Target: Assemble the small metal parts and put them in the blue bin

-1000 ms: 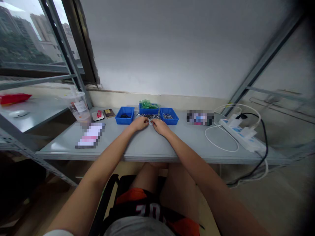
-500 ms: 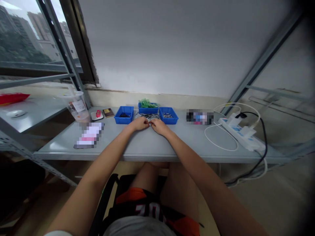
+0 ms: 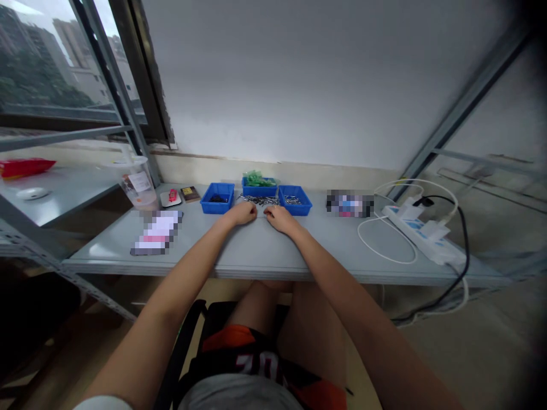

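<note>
While left hand (image 3: 241, 213) and right hand (image 3: 280, 217) rest curled, slightly apart, the metal parts pile (image 3: 258, 200) looks mostly unsorted; grip contents unclear.

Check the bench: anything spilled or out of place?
A heap of small metal parts lies loose on the table, between the blue trays, just beyond both hands. Nothing else stands out.

blue bins (image 3: 217, 204): 3 | hands (image 3: 243, 214): 2 | power strip (image 3: 423, 234): 1 | plastic cup (image 3: 137, 184): 1
</note>
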### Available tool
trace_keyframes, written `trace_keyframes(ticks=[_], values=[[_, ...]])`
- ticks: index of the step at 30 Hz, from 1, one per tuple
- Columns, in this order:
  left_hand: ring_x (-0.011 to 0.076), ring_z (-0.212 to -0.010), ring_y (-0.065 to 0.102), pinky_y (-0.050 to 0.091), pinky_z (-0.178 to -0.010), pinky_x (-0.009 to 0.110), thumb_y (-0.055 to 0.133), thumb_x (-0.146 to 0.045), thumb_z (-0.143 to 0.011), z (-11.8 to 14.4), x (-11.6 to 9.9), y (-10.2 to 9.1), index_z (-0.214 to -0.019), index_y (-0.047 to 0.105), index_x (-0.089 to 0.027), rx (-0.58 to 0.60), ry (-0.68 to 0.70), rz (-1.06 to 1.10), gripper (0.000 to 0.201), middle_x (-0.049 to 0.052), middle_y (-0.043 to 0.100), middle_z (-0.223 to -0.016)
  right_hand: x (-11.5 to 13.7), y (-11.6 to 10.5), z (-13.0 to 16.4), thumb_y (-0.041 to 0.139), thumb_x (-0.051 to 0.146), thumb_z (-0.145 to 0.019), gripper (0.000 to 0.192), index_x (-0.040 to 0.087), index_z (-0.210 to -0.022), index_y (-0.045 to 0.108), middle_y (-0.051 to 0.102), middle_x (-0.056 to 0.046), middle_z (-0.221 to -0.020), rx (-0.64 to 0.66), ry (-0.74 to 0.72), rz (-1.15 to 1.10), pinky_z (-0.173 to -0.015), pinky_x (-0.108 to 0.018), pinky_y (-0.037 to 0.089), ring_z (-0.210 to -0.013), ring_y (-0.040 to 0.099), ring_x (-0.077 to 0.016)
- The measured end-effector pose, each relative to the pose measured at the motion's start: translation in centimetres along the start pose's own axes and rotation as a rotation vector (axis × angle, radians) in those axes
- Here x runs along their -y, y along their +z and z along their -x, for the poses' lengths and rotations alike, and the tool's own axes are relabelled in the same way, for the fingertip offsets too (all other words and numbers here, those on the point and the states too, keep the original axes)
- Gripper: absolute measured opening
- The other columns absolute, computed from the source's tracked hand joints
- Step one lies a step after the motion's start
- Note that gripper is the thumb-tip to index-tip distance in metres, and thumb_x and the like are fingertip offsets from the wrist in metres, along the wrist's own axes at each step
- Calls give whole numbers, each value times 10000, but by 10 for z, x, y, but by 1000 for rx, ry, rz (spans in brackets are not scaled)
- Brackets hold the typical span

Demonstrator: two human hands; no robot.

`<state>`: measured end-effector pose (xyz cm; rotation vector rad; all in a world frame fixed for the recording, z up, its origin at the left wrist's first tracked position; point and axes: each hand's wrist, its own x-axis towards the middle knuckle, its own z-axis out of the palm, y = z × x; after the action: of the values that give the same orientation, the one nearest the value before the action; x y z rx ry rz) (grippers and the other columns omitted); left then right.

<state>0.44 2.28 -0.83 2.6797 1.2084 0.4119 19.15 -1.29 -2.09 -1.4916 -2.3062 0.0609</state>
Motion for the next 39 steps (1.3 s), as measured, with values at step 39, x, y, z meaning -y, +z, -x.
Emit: trace_keyframes(ticks=[39], values=[[177,-838,630,475,-815,277,564,-243,-843,-1,-18,-13,-869,702,-128,-314,51,357,181,64,720,-899,9,-7,4,492,235,-938,209,147,-1014,666,691,-61,-875,-118,-67,-189,-762,-252,401,-803,606,-157]])
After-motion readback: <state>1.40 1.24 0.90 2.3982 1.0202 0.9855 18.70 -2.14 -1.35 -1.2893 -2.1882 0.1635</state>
